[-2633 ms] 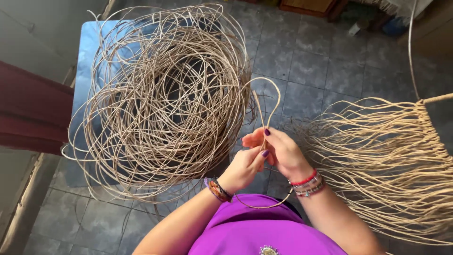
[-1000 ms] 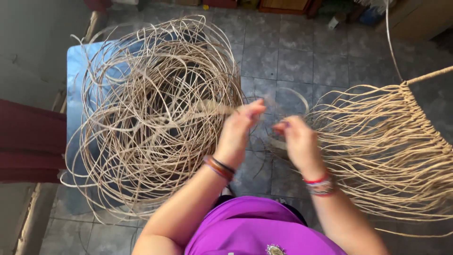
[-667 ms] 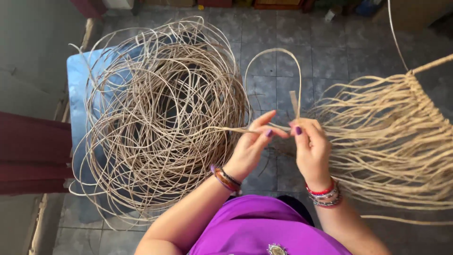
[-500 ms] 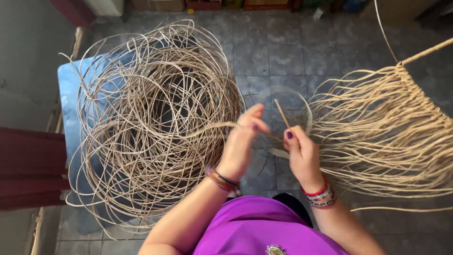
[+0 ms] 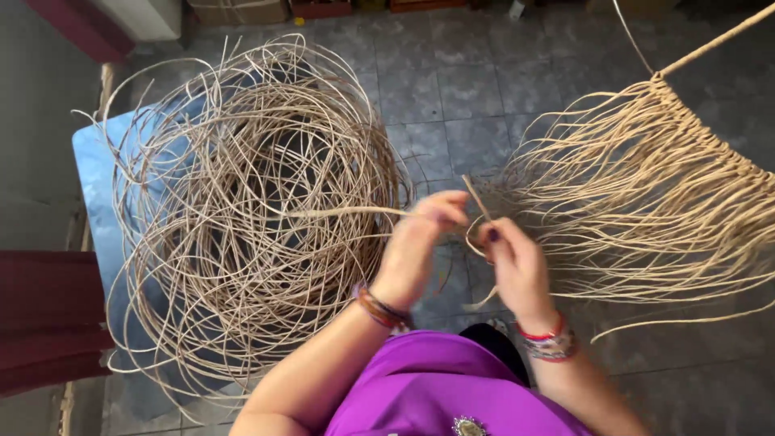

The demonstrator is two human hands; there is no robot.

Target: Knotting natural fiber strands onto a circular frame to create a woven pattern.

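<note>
My left hand (image 5: 420, 250) pinches a thin tan cane strand (image 5: 347, 212) that runs left into the big tangled coil of cane (image 5: 242, 218). My right hand (image 5: 513, 262), with dark nails and red bracelets, grips the same strand's short end, which sticks up between both hands. The two hands are close together, almost touching. To the right hangs a fringe of cane strands (image 5: 646, 186) tied along a slanted stick (image 5: 714, 40).
The coil lies over a light blue table (image 5: 97, 161). A dark red surface (image 5: 40, 315) sits at the left edge. Grey floor tiles (image 5: 452, 89) spread beneath. My purple top (image 5: 436, 396) fills the bottom.
The raised loop of cane seen earlier has been drawn down small between my hands. My hands have come closer together, and the view has shifted slightly.
</note>
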